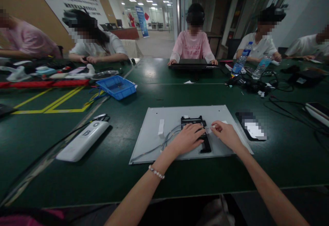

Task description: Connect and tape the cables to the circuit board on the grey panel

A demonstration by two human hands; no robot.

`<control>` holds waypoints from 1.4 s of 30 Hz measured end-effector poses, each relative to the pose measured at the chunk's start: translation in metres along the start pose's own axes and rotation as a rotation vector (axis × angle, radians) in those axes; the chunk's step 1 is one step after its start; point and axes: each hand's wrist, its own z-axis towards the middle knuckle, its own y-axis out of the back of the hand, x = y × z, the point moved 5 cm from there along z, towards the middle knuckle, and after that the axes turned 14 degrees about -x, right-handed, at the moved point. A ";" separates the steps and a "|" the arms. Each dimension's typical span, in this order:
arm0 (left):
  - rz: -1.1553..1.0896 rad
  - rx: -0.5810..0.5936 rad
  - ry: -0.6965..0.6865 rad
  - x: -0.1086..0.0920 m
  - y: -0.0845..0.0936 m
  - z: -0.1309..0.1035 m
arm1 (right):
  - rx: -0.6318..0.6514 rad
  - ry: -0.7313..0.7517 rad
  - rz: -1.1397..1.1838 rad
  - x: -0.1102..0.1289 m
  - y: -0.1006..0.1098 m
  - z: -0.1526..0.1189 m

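A light grey flat panel (151, 123) lies on the green table in front of me. On its middle sits a black plastic frame (205, 145), partly covered by my left hand (189, 137), which rests on it with fingers stretched out. Just right of the frame, my right hand (224, 133) has thumb and fingertips pinched on a small clear strip (209, 129) reaching toward the left fingertips. Thin grey cables (151, 149) run from under my left hand to the panel's near left corner. A white strip (161, 126) is on the panel's left part.
A white power bank (84, 140) with a cable lies left, a phone (250, 126) right of the panel. Farther off are a blue tray (117, 87), water bottles (241, 60) and tangled black cables (246, 84). Several people sit across the table, one behind a dark panel (192, 66).
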 end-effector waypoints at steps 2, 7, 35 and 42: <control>0.007 0.001 0.012 0.002 0.000 -0.001 | -0.045 0.045 -0.184 0.000 0.014 0.000; -0.001 0.005 0.030 0.006 0.001 -0.003 | -0.191 0.002 -0.486 -0.039 0.061 0.004; -0.005 -0.088 0.069 0.011 0.014 0.000 | -0.141 -0.006 -0.046 -0.046 0.060 -0.006; 0.000 -0.109 0.065 0.012 0.017 -0.001 | 0.025 0.066 -0.026 -0.027 0.022 0.014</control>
